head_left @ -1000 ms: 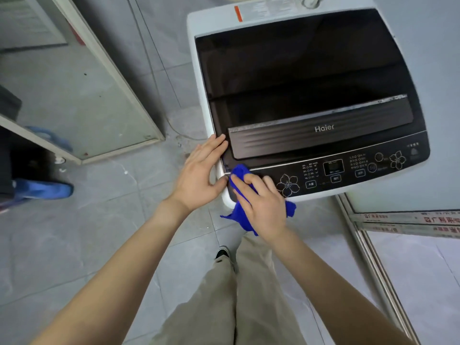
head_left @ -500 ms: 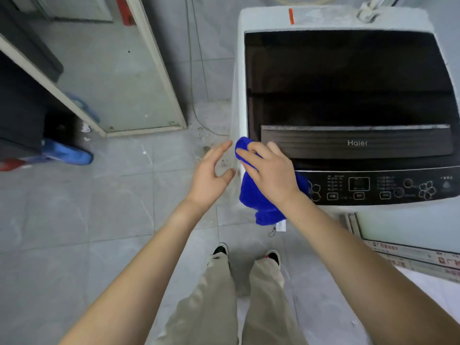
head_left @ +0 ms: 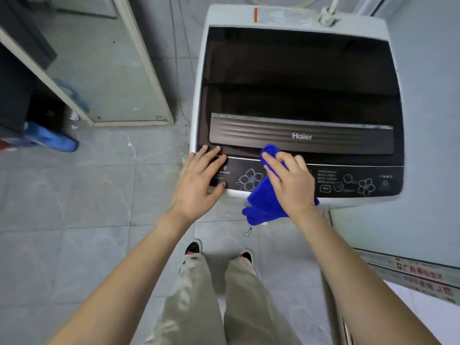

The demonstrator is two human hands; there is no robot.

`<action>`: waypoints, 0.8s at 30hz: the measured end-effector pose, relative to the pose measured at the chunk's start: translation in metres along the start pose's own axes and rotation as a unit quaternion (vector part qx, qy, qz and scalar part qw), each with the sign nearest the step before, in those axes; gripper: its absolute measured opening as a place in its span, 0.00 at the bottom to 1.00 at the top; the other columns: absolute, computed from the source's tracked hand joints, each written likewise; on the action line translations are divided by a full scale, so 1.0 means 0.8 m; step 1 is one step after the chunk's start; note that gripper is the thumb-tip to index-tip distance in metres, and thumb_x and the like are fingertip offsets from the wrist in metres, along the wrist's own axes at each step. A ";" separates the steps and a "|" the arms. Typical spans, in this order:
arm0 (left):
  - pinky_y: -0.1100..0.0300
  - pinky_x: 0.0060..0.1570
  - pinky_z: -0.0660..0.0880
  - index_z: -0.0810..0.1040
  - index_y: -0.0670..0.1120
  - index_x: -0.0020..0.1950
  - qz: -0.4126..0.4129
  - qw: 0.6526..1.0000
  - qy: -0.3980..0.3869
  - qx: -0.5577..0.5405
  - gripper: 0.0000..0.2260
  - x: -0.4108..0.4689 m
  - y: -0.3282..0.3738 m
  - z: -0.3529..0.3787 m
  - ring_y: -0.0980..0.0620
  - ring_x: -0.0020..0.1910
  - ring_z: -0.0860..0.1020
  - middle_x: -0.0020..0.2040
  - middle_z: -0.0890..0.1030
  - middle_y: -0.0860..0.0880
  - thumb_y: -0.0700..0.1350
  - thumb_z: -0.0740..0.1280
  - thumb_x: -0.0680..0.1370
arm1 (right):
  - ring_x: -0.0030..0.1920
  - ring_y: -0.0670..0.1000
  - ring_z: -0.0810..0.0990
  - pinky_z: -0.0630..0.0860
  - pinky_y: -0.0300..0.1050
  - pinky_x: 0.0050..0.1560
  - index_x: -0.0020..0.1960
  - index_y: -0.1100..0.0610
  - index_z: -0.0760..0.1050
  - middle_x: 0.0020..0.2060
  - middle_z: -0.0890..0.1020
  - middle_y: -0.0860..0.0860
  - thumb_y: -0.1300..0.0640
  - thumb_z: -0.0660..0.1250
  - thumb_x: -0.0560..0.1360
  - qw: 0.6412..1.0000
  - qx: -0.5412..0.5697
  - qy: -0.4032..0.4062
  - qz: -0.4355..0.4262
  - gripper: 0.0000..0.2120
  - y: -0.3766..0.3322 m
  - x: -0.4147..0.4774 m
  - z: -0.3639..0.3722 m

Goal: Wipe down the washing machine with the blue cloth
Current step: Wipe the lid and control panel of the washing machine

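Note:
A white top-loading washing machine (head_left: 296,18) with a dark glass lid and a black control panel stands in front of me. My right hand (head_left: 290,181) presses the blue cloth (head_left: 265,205) against the middle of the control panel, fingers curled over the cloth's top fold near the lid handle. The cloth's loose end hangs over the machine's front edge. My left hand (head_left: 199,180) lies flat with fingers spread on the panel's front left corner, holding nothing.
An open door (head_left: 139,58) with a pale frame stands to the left of the machine. A blue object (head_left: 51,139) lies on the grey tiled floor at far left. A wall panel and taped strip run along the right. My legs and shoes are below.
My right hand has slid the cloth from the machine's left front corner rightward to the middle of the control panel. My left hand has come down flat onto the left corner.

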State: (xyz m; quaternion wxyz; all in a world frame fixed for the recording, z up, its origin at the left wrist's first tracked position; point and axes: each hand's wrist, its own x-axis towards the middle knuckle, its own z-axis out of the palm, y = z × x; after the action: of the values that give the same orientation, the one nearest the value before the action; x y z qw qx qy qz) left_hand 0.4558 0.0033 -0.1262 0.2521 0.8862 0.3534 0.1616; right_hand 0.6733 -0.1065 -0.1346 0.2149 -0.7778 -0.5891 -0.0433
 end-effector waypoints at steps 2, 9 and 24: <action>0.42 0.74 0.61 0.74 0.43 0.72 0.006 1.000 0.004 0.008 0.25 0.003 0.015 0.013 0.39 0.76 0.63 0.74 0.70 0.43 0.46 0.69 0.74 | 0.48 0.54 0.75 0.74 0.44 0.35 0.65 0.53 0.78 0.53 0.79 0.50 0.57 0.67 0.78 0.999 -0.003 0.007 0.040 0.15 0.052 -0.010 -0.021; 0.41 0.73 0.63 0.73 0.43 0.73 -0.002 1.000 0.007 0.029 0.26 0.008 0.038 0.025 0.37 0.76 0.62 0.75 0.69 0.42 0.45 0.66 0.73 | 0.53 0.56 0.76 0.75 0.49 0.48 0.67 0.53 0.75 0.56 0.78 0.54 0.57 0.64 0.80 0.970 -0.010 0.048 0.237 0.15 0.195 -0.049 -0.083; 0.53 0.75 0.58 0.70 0.47 0.75 0.036 0.997 -0.018 0.066 0.29 0.033 0.093 0.080 0.46 0.80 0.55 0.77 0.66 0.50 0.58 0.62 0.76 | 0.46 0.56 0.78 0.78 0.46 0.34 0.63 0.55 0.80 0.52 0.82 0.52 0.58 0.71 0.76 0.997 0.016 0.036 0.068 0.15 0.111 -0.036 -0.054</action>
State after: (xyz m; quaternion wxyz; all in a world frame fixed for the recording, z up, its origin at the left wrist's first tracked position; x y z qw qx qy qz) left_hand 0.5443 -0.0459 -0.1337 0.1930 0.9159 0.3267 0.1312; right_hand 0.7556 -0.1677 -0.1297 0.2506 -0.8104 -0.5275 -0.0468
